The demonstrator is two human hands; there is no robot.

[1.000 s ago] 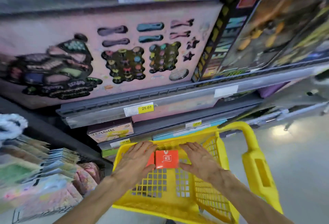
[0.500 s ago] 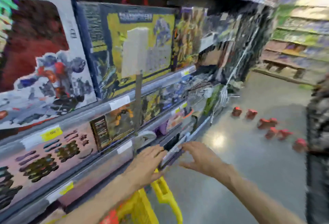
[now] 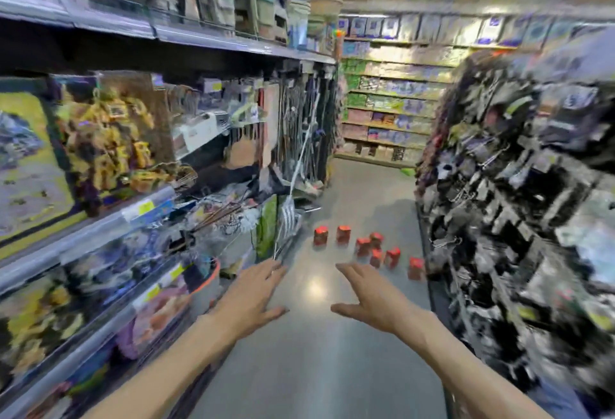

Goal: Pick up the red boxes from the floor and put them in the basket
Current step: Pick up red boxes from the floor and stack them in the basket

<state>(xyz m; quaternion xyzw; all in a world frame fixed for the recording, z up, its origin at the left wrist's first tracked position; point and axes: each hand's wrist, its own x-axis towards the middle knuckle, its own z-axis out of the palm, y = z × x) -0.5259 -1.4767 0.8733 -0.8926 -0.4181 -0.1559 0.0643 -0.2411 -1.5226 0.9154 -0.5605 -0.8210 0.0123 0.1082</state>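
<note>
I have both hands out in front of me over the aisle floor (image 3: 316,352), and neither one holds anything. My left hand (image 3: 248,299) is spread flat with the fingers loose, and my right hand (image 3: 369,302) is the same, palm down, thumb out to the side.

The red boxes (image 3: 366,247) sit on the floor well ahead of my hands, in a loose cluster near the foot of the dark rack (image 3: 519,202) on my right. I count eight: two standing side by side at the far left of the group, five bunched in the middle, and one by itself closest to the rack. The picture is smeared, so one more could be hiding in the bunch.

They look like small cardboard cartons, so I judge them light and stiff enough to take a firm pinch, though thin card may dent if squeezed hard. I would take each across two opposite side faces, thumb on one, fingers on the other. The sides look glossy, so they may be a little slippery.

The basket is not in view from here
</note>
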